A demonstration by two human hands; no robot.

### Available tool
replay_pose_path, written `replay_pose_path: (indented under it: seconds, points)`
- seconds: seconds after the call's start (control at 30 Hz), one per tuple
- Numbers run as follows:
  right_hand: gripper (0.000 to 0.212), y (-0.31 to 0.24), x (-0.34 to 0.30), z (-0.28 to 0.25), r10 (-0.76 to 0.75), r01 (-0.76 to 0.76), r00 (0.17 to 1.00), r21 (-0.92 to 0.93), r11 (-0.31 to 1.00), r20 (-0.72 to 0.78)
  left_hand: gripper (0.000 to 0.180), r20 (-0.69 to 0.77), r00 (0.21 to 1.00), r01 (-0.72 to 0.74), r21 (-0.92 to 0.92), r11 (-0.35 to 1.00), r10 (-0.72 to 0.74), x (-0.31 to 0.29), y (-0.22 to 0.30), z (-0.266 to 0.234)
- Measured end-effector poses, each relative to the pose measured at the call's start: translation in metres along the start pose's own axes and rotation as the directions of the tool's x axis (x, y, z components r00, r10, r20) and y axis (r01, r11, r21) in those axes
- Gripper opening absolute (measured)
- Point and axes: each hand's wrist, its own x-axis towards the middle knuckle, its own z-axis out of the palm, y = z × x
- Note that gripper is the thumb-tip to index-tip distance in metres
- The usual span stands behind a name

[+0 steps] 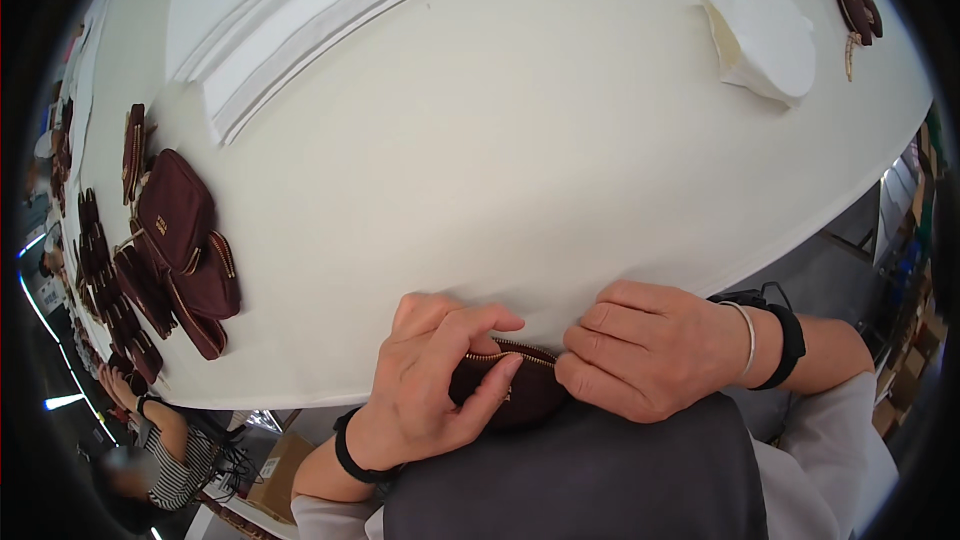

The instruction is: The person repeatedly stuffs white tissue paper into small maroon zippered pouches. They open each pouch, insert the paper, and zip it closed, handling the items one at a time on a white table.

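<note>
A small dark maroon zip pouch [530,398] is held at the table's near edge, in front of my body. Along its top runs a zipper with gold teeth, parted at the middle. My left hand [430,380] grips the left end, thumb on the front face and index finger raised above the opening; its other fingers are partly hidden behind the pouch. Curled fingers of my right hand [640,355] pinch the right end of the zipper. Whether a zipper pull is in that pinch is hidden.
Maroon pouches [178,210] are piled at the left, with rows of more pouches [100,270] beyond. White sheets [300,30] lie at the far left. A crumpled white piece [765,40] and more maroon pouches [850,0] lie far right. Another person [170,445] works at lower left.
</note>
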Motion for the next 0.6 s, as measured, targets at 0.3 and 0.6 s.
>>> replay_pose_path:
  seconds: [0.3,0.6]
  points:
    - [0.013,-0.002,0.001,-0.006,0.158,-0.211,0.966,0.266,0.941,0.207,0.036,-0.080,0.992,-0.104,-0.068,0.992,0.099,-0.017,-0.008,0.006]
    - [0.012,0.001,0.030,-0.017,-0.055,0.046,0.992,0.084,0.995,0.114,0.041,-0.121,0.983,-0.156,-0.165,0.974,0.137,-0.029,0.004,0.003]
